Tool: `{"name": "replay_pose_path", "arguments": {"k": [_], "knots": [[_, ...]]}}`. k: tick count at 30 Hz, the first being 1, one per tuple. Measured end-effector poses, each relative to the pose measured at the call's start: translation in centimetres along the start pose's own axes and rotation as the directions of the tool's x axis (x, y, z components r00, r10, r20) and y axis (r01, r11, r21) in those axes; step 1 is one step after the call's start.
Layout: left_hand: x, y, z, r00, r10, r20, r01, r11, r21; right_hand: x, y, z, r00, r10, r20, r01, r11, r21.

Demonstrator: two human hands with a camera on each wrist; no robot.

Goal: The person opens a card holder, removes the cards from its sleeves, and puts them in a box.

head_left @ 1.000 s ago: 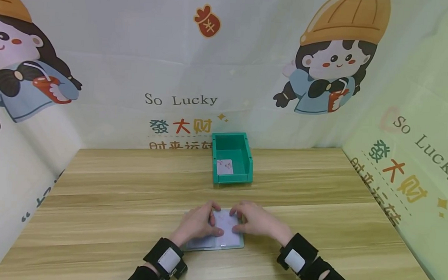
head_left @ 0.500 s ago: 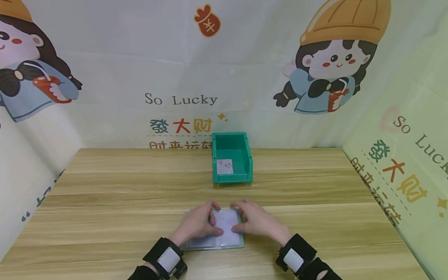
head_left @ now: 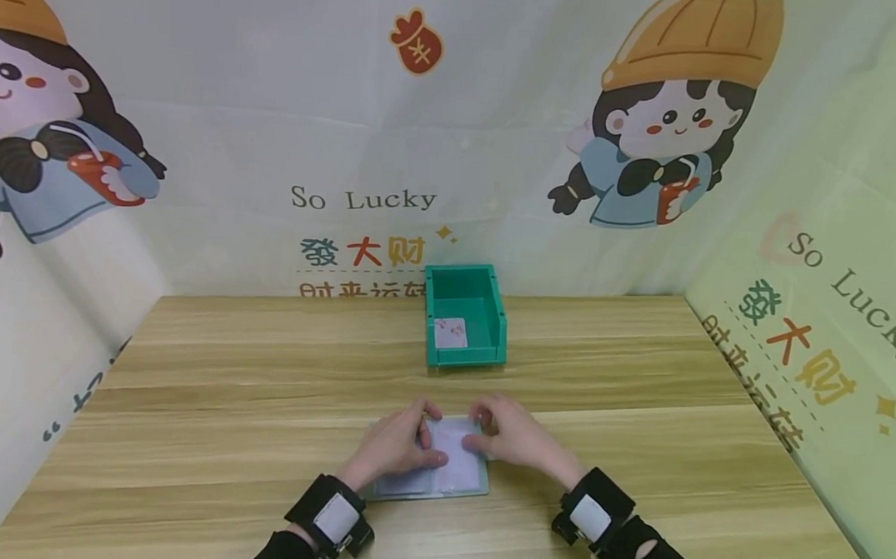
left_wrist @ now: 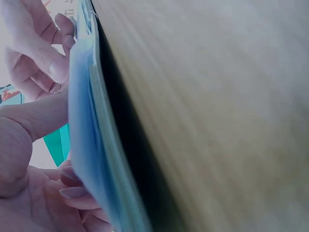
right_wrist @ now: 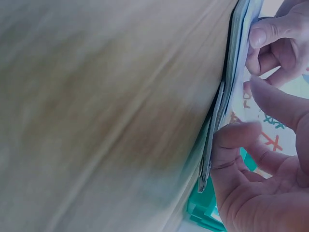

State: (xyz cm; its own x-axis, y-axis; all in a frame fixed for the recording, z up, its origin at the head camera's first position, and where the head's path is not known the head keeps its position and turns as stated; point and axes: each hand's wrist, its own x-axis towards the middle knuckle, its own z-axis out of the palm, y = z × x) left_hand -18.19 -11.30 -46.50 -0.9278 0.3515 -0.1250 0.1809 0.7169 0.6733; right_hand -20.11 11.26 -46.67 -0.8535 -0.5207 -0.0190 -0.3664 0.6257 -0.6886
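Observation:
A small album (head_left: 460, 480) with clear plastic sleeves lies open on the table, its pale blue cover showing at the edges. My left hand (head_left: 395, 448) rests on its left page, the thumb laid out over the middle of the spread. At the upper right corner is my right hand (head_left: 512, 432), its thumb over the right page. In the right wrist view, the bent index finger (right_wrist: 236, 133) meets the album's edge, apart from the thumb (right_wrist: 275, 101). From the left wrist, the layered pages (left_wrist: 89, 125) show edge-on, with the left thumb (left_wrist: 43, 113) against them.
Behind the album stands a green bin (head_left: 465, 357), with a pinkish printed card (head_left: 449, 333) inside at its left. The wood-grain table (head_left: 264, 371) meets a printed cloth backdrop (head_left: 498, 173) at the back and sides.
My right hand has shifted slightly up and to the right along the album's upper right corner, its thumb sliding up the page. The left hand and album keep their place.

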Motion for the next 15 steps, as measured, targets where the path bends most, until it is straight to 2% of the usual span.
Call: {"name": "replay_pose_path", "arguments": {"k": [9, 15], "knots": [[-0.2, -0.2, 0.1, 0.999, -0.028, -0.035, 0.026, 0.997, -0.077, -0.4, -0.1, -0.4, 0.997, -0.004, 0.071, -0.008, 0.987, 0.159], [0.0, -0.7, -0.5, 0.998, 0.031, -0.057, -0.041, 0.985, -0.168, -0.8, -0.9, -0.3, 0.994, -0.003, 0.108, -0.027, 0.959, 0.282]]}}
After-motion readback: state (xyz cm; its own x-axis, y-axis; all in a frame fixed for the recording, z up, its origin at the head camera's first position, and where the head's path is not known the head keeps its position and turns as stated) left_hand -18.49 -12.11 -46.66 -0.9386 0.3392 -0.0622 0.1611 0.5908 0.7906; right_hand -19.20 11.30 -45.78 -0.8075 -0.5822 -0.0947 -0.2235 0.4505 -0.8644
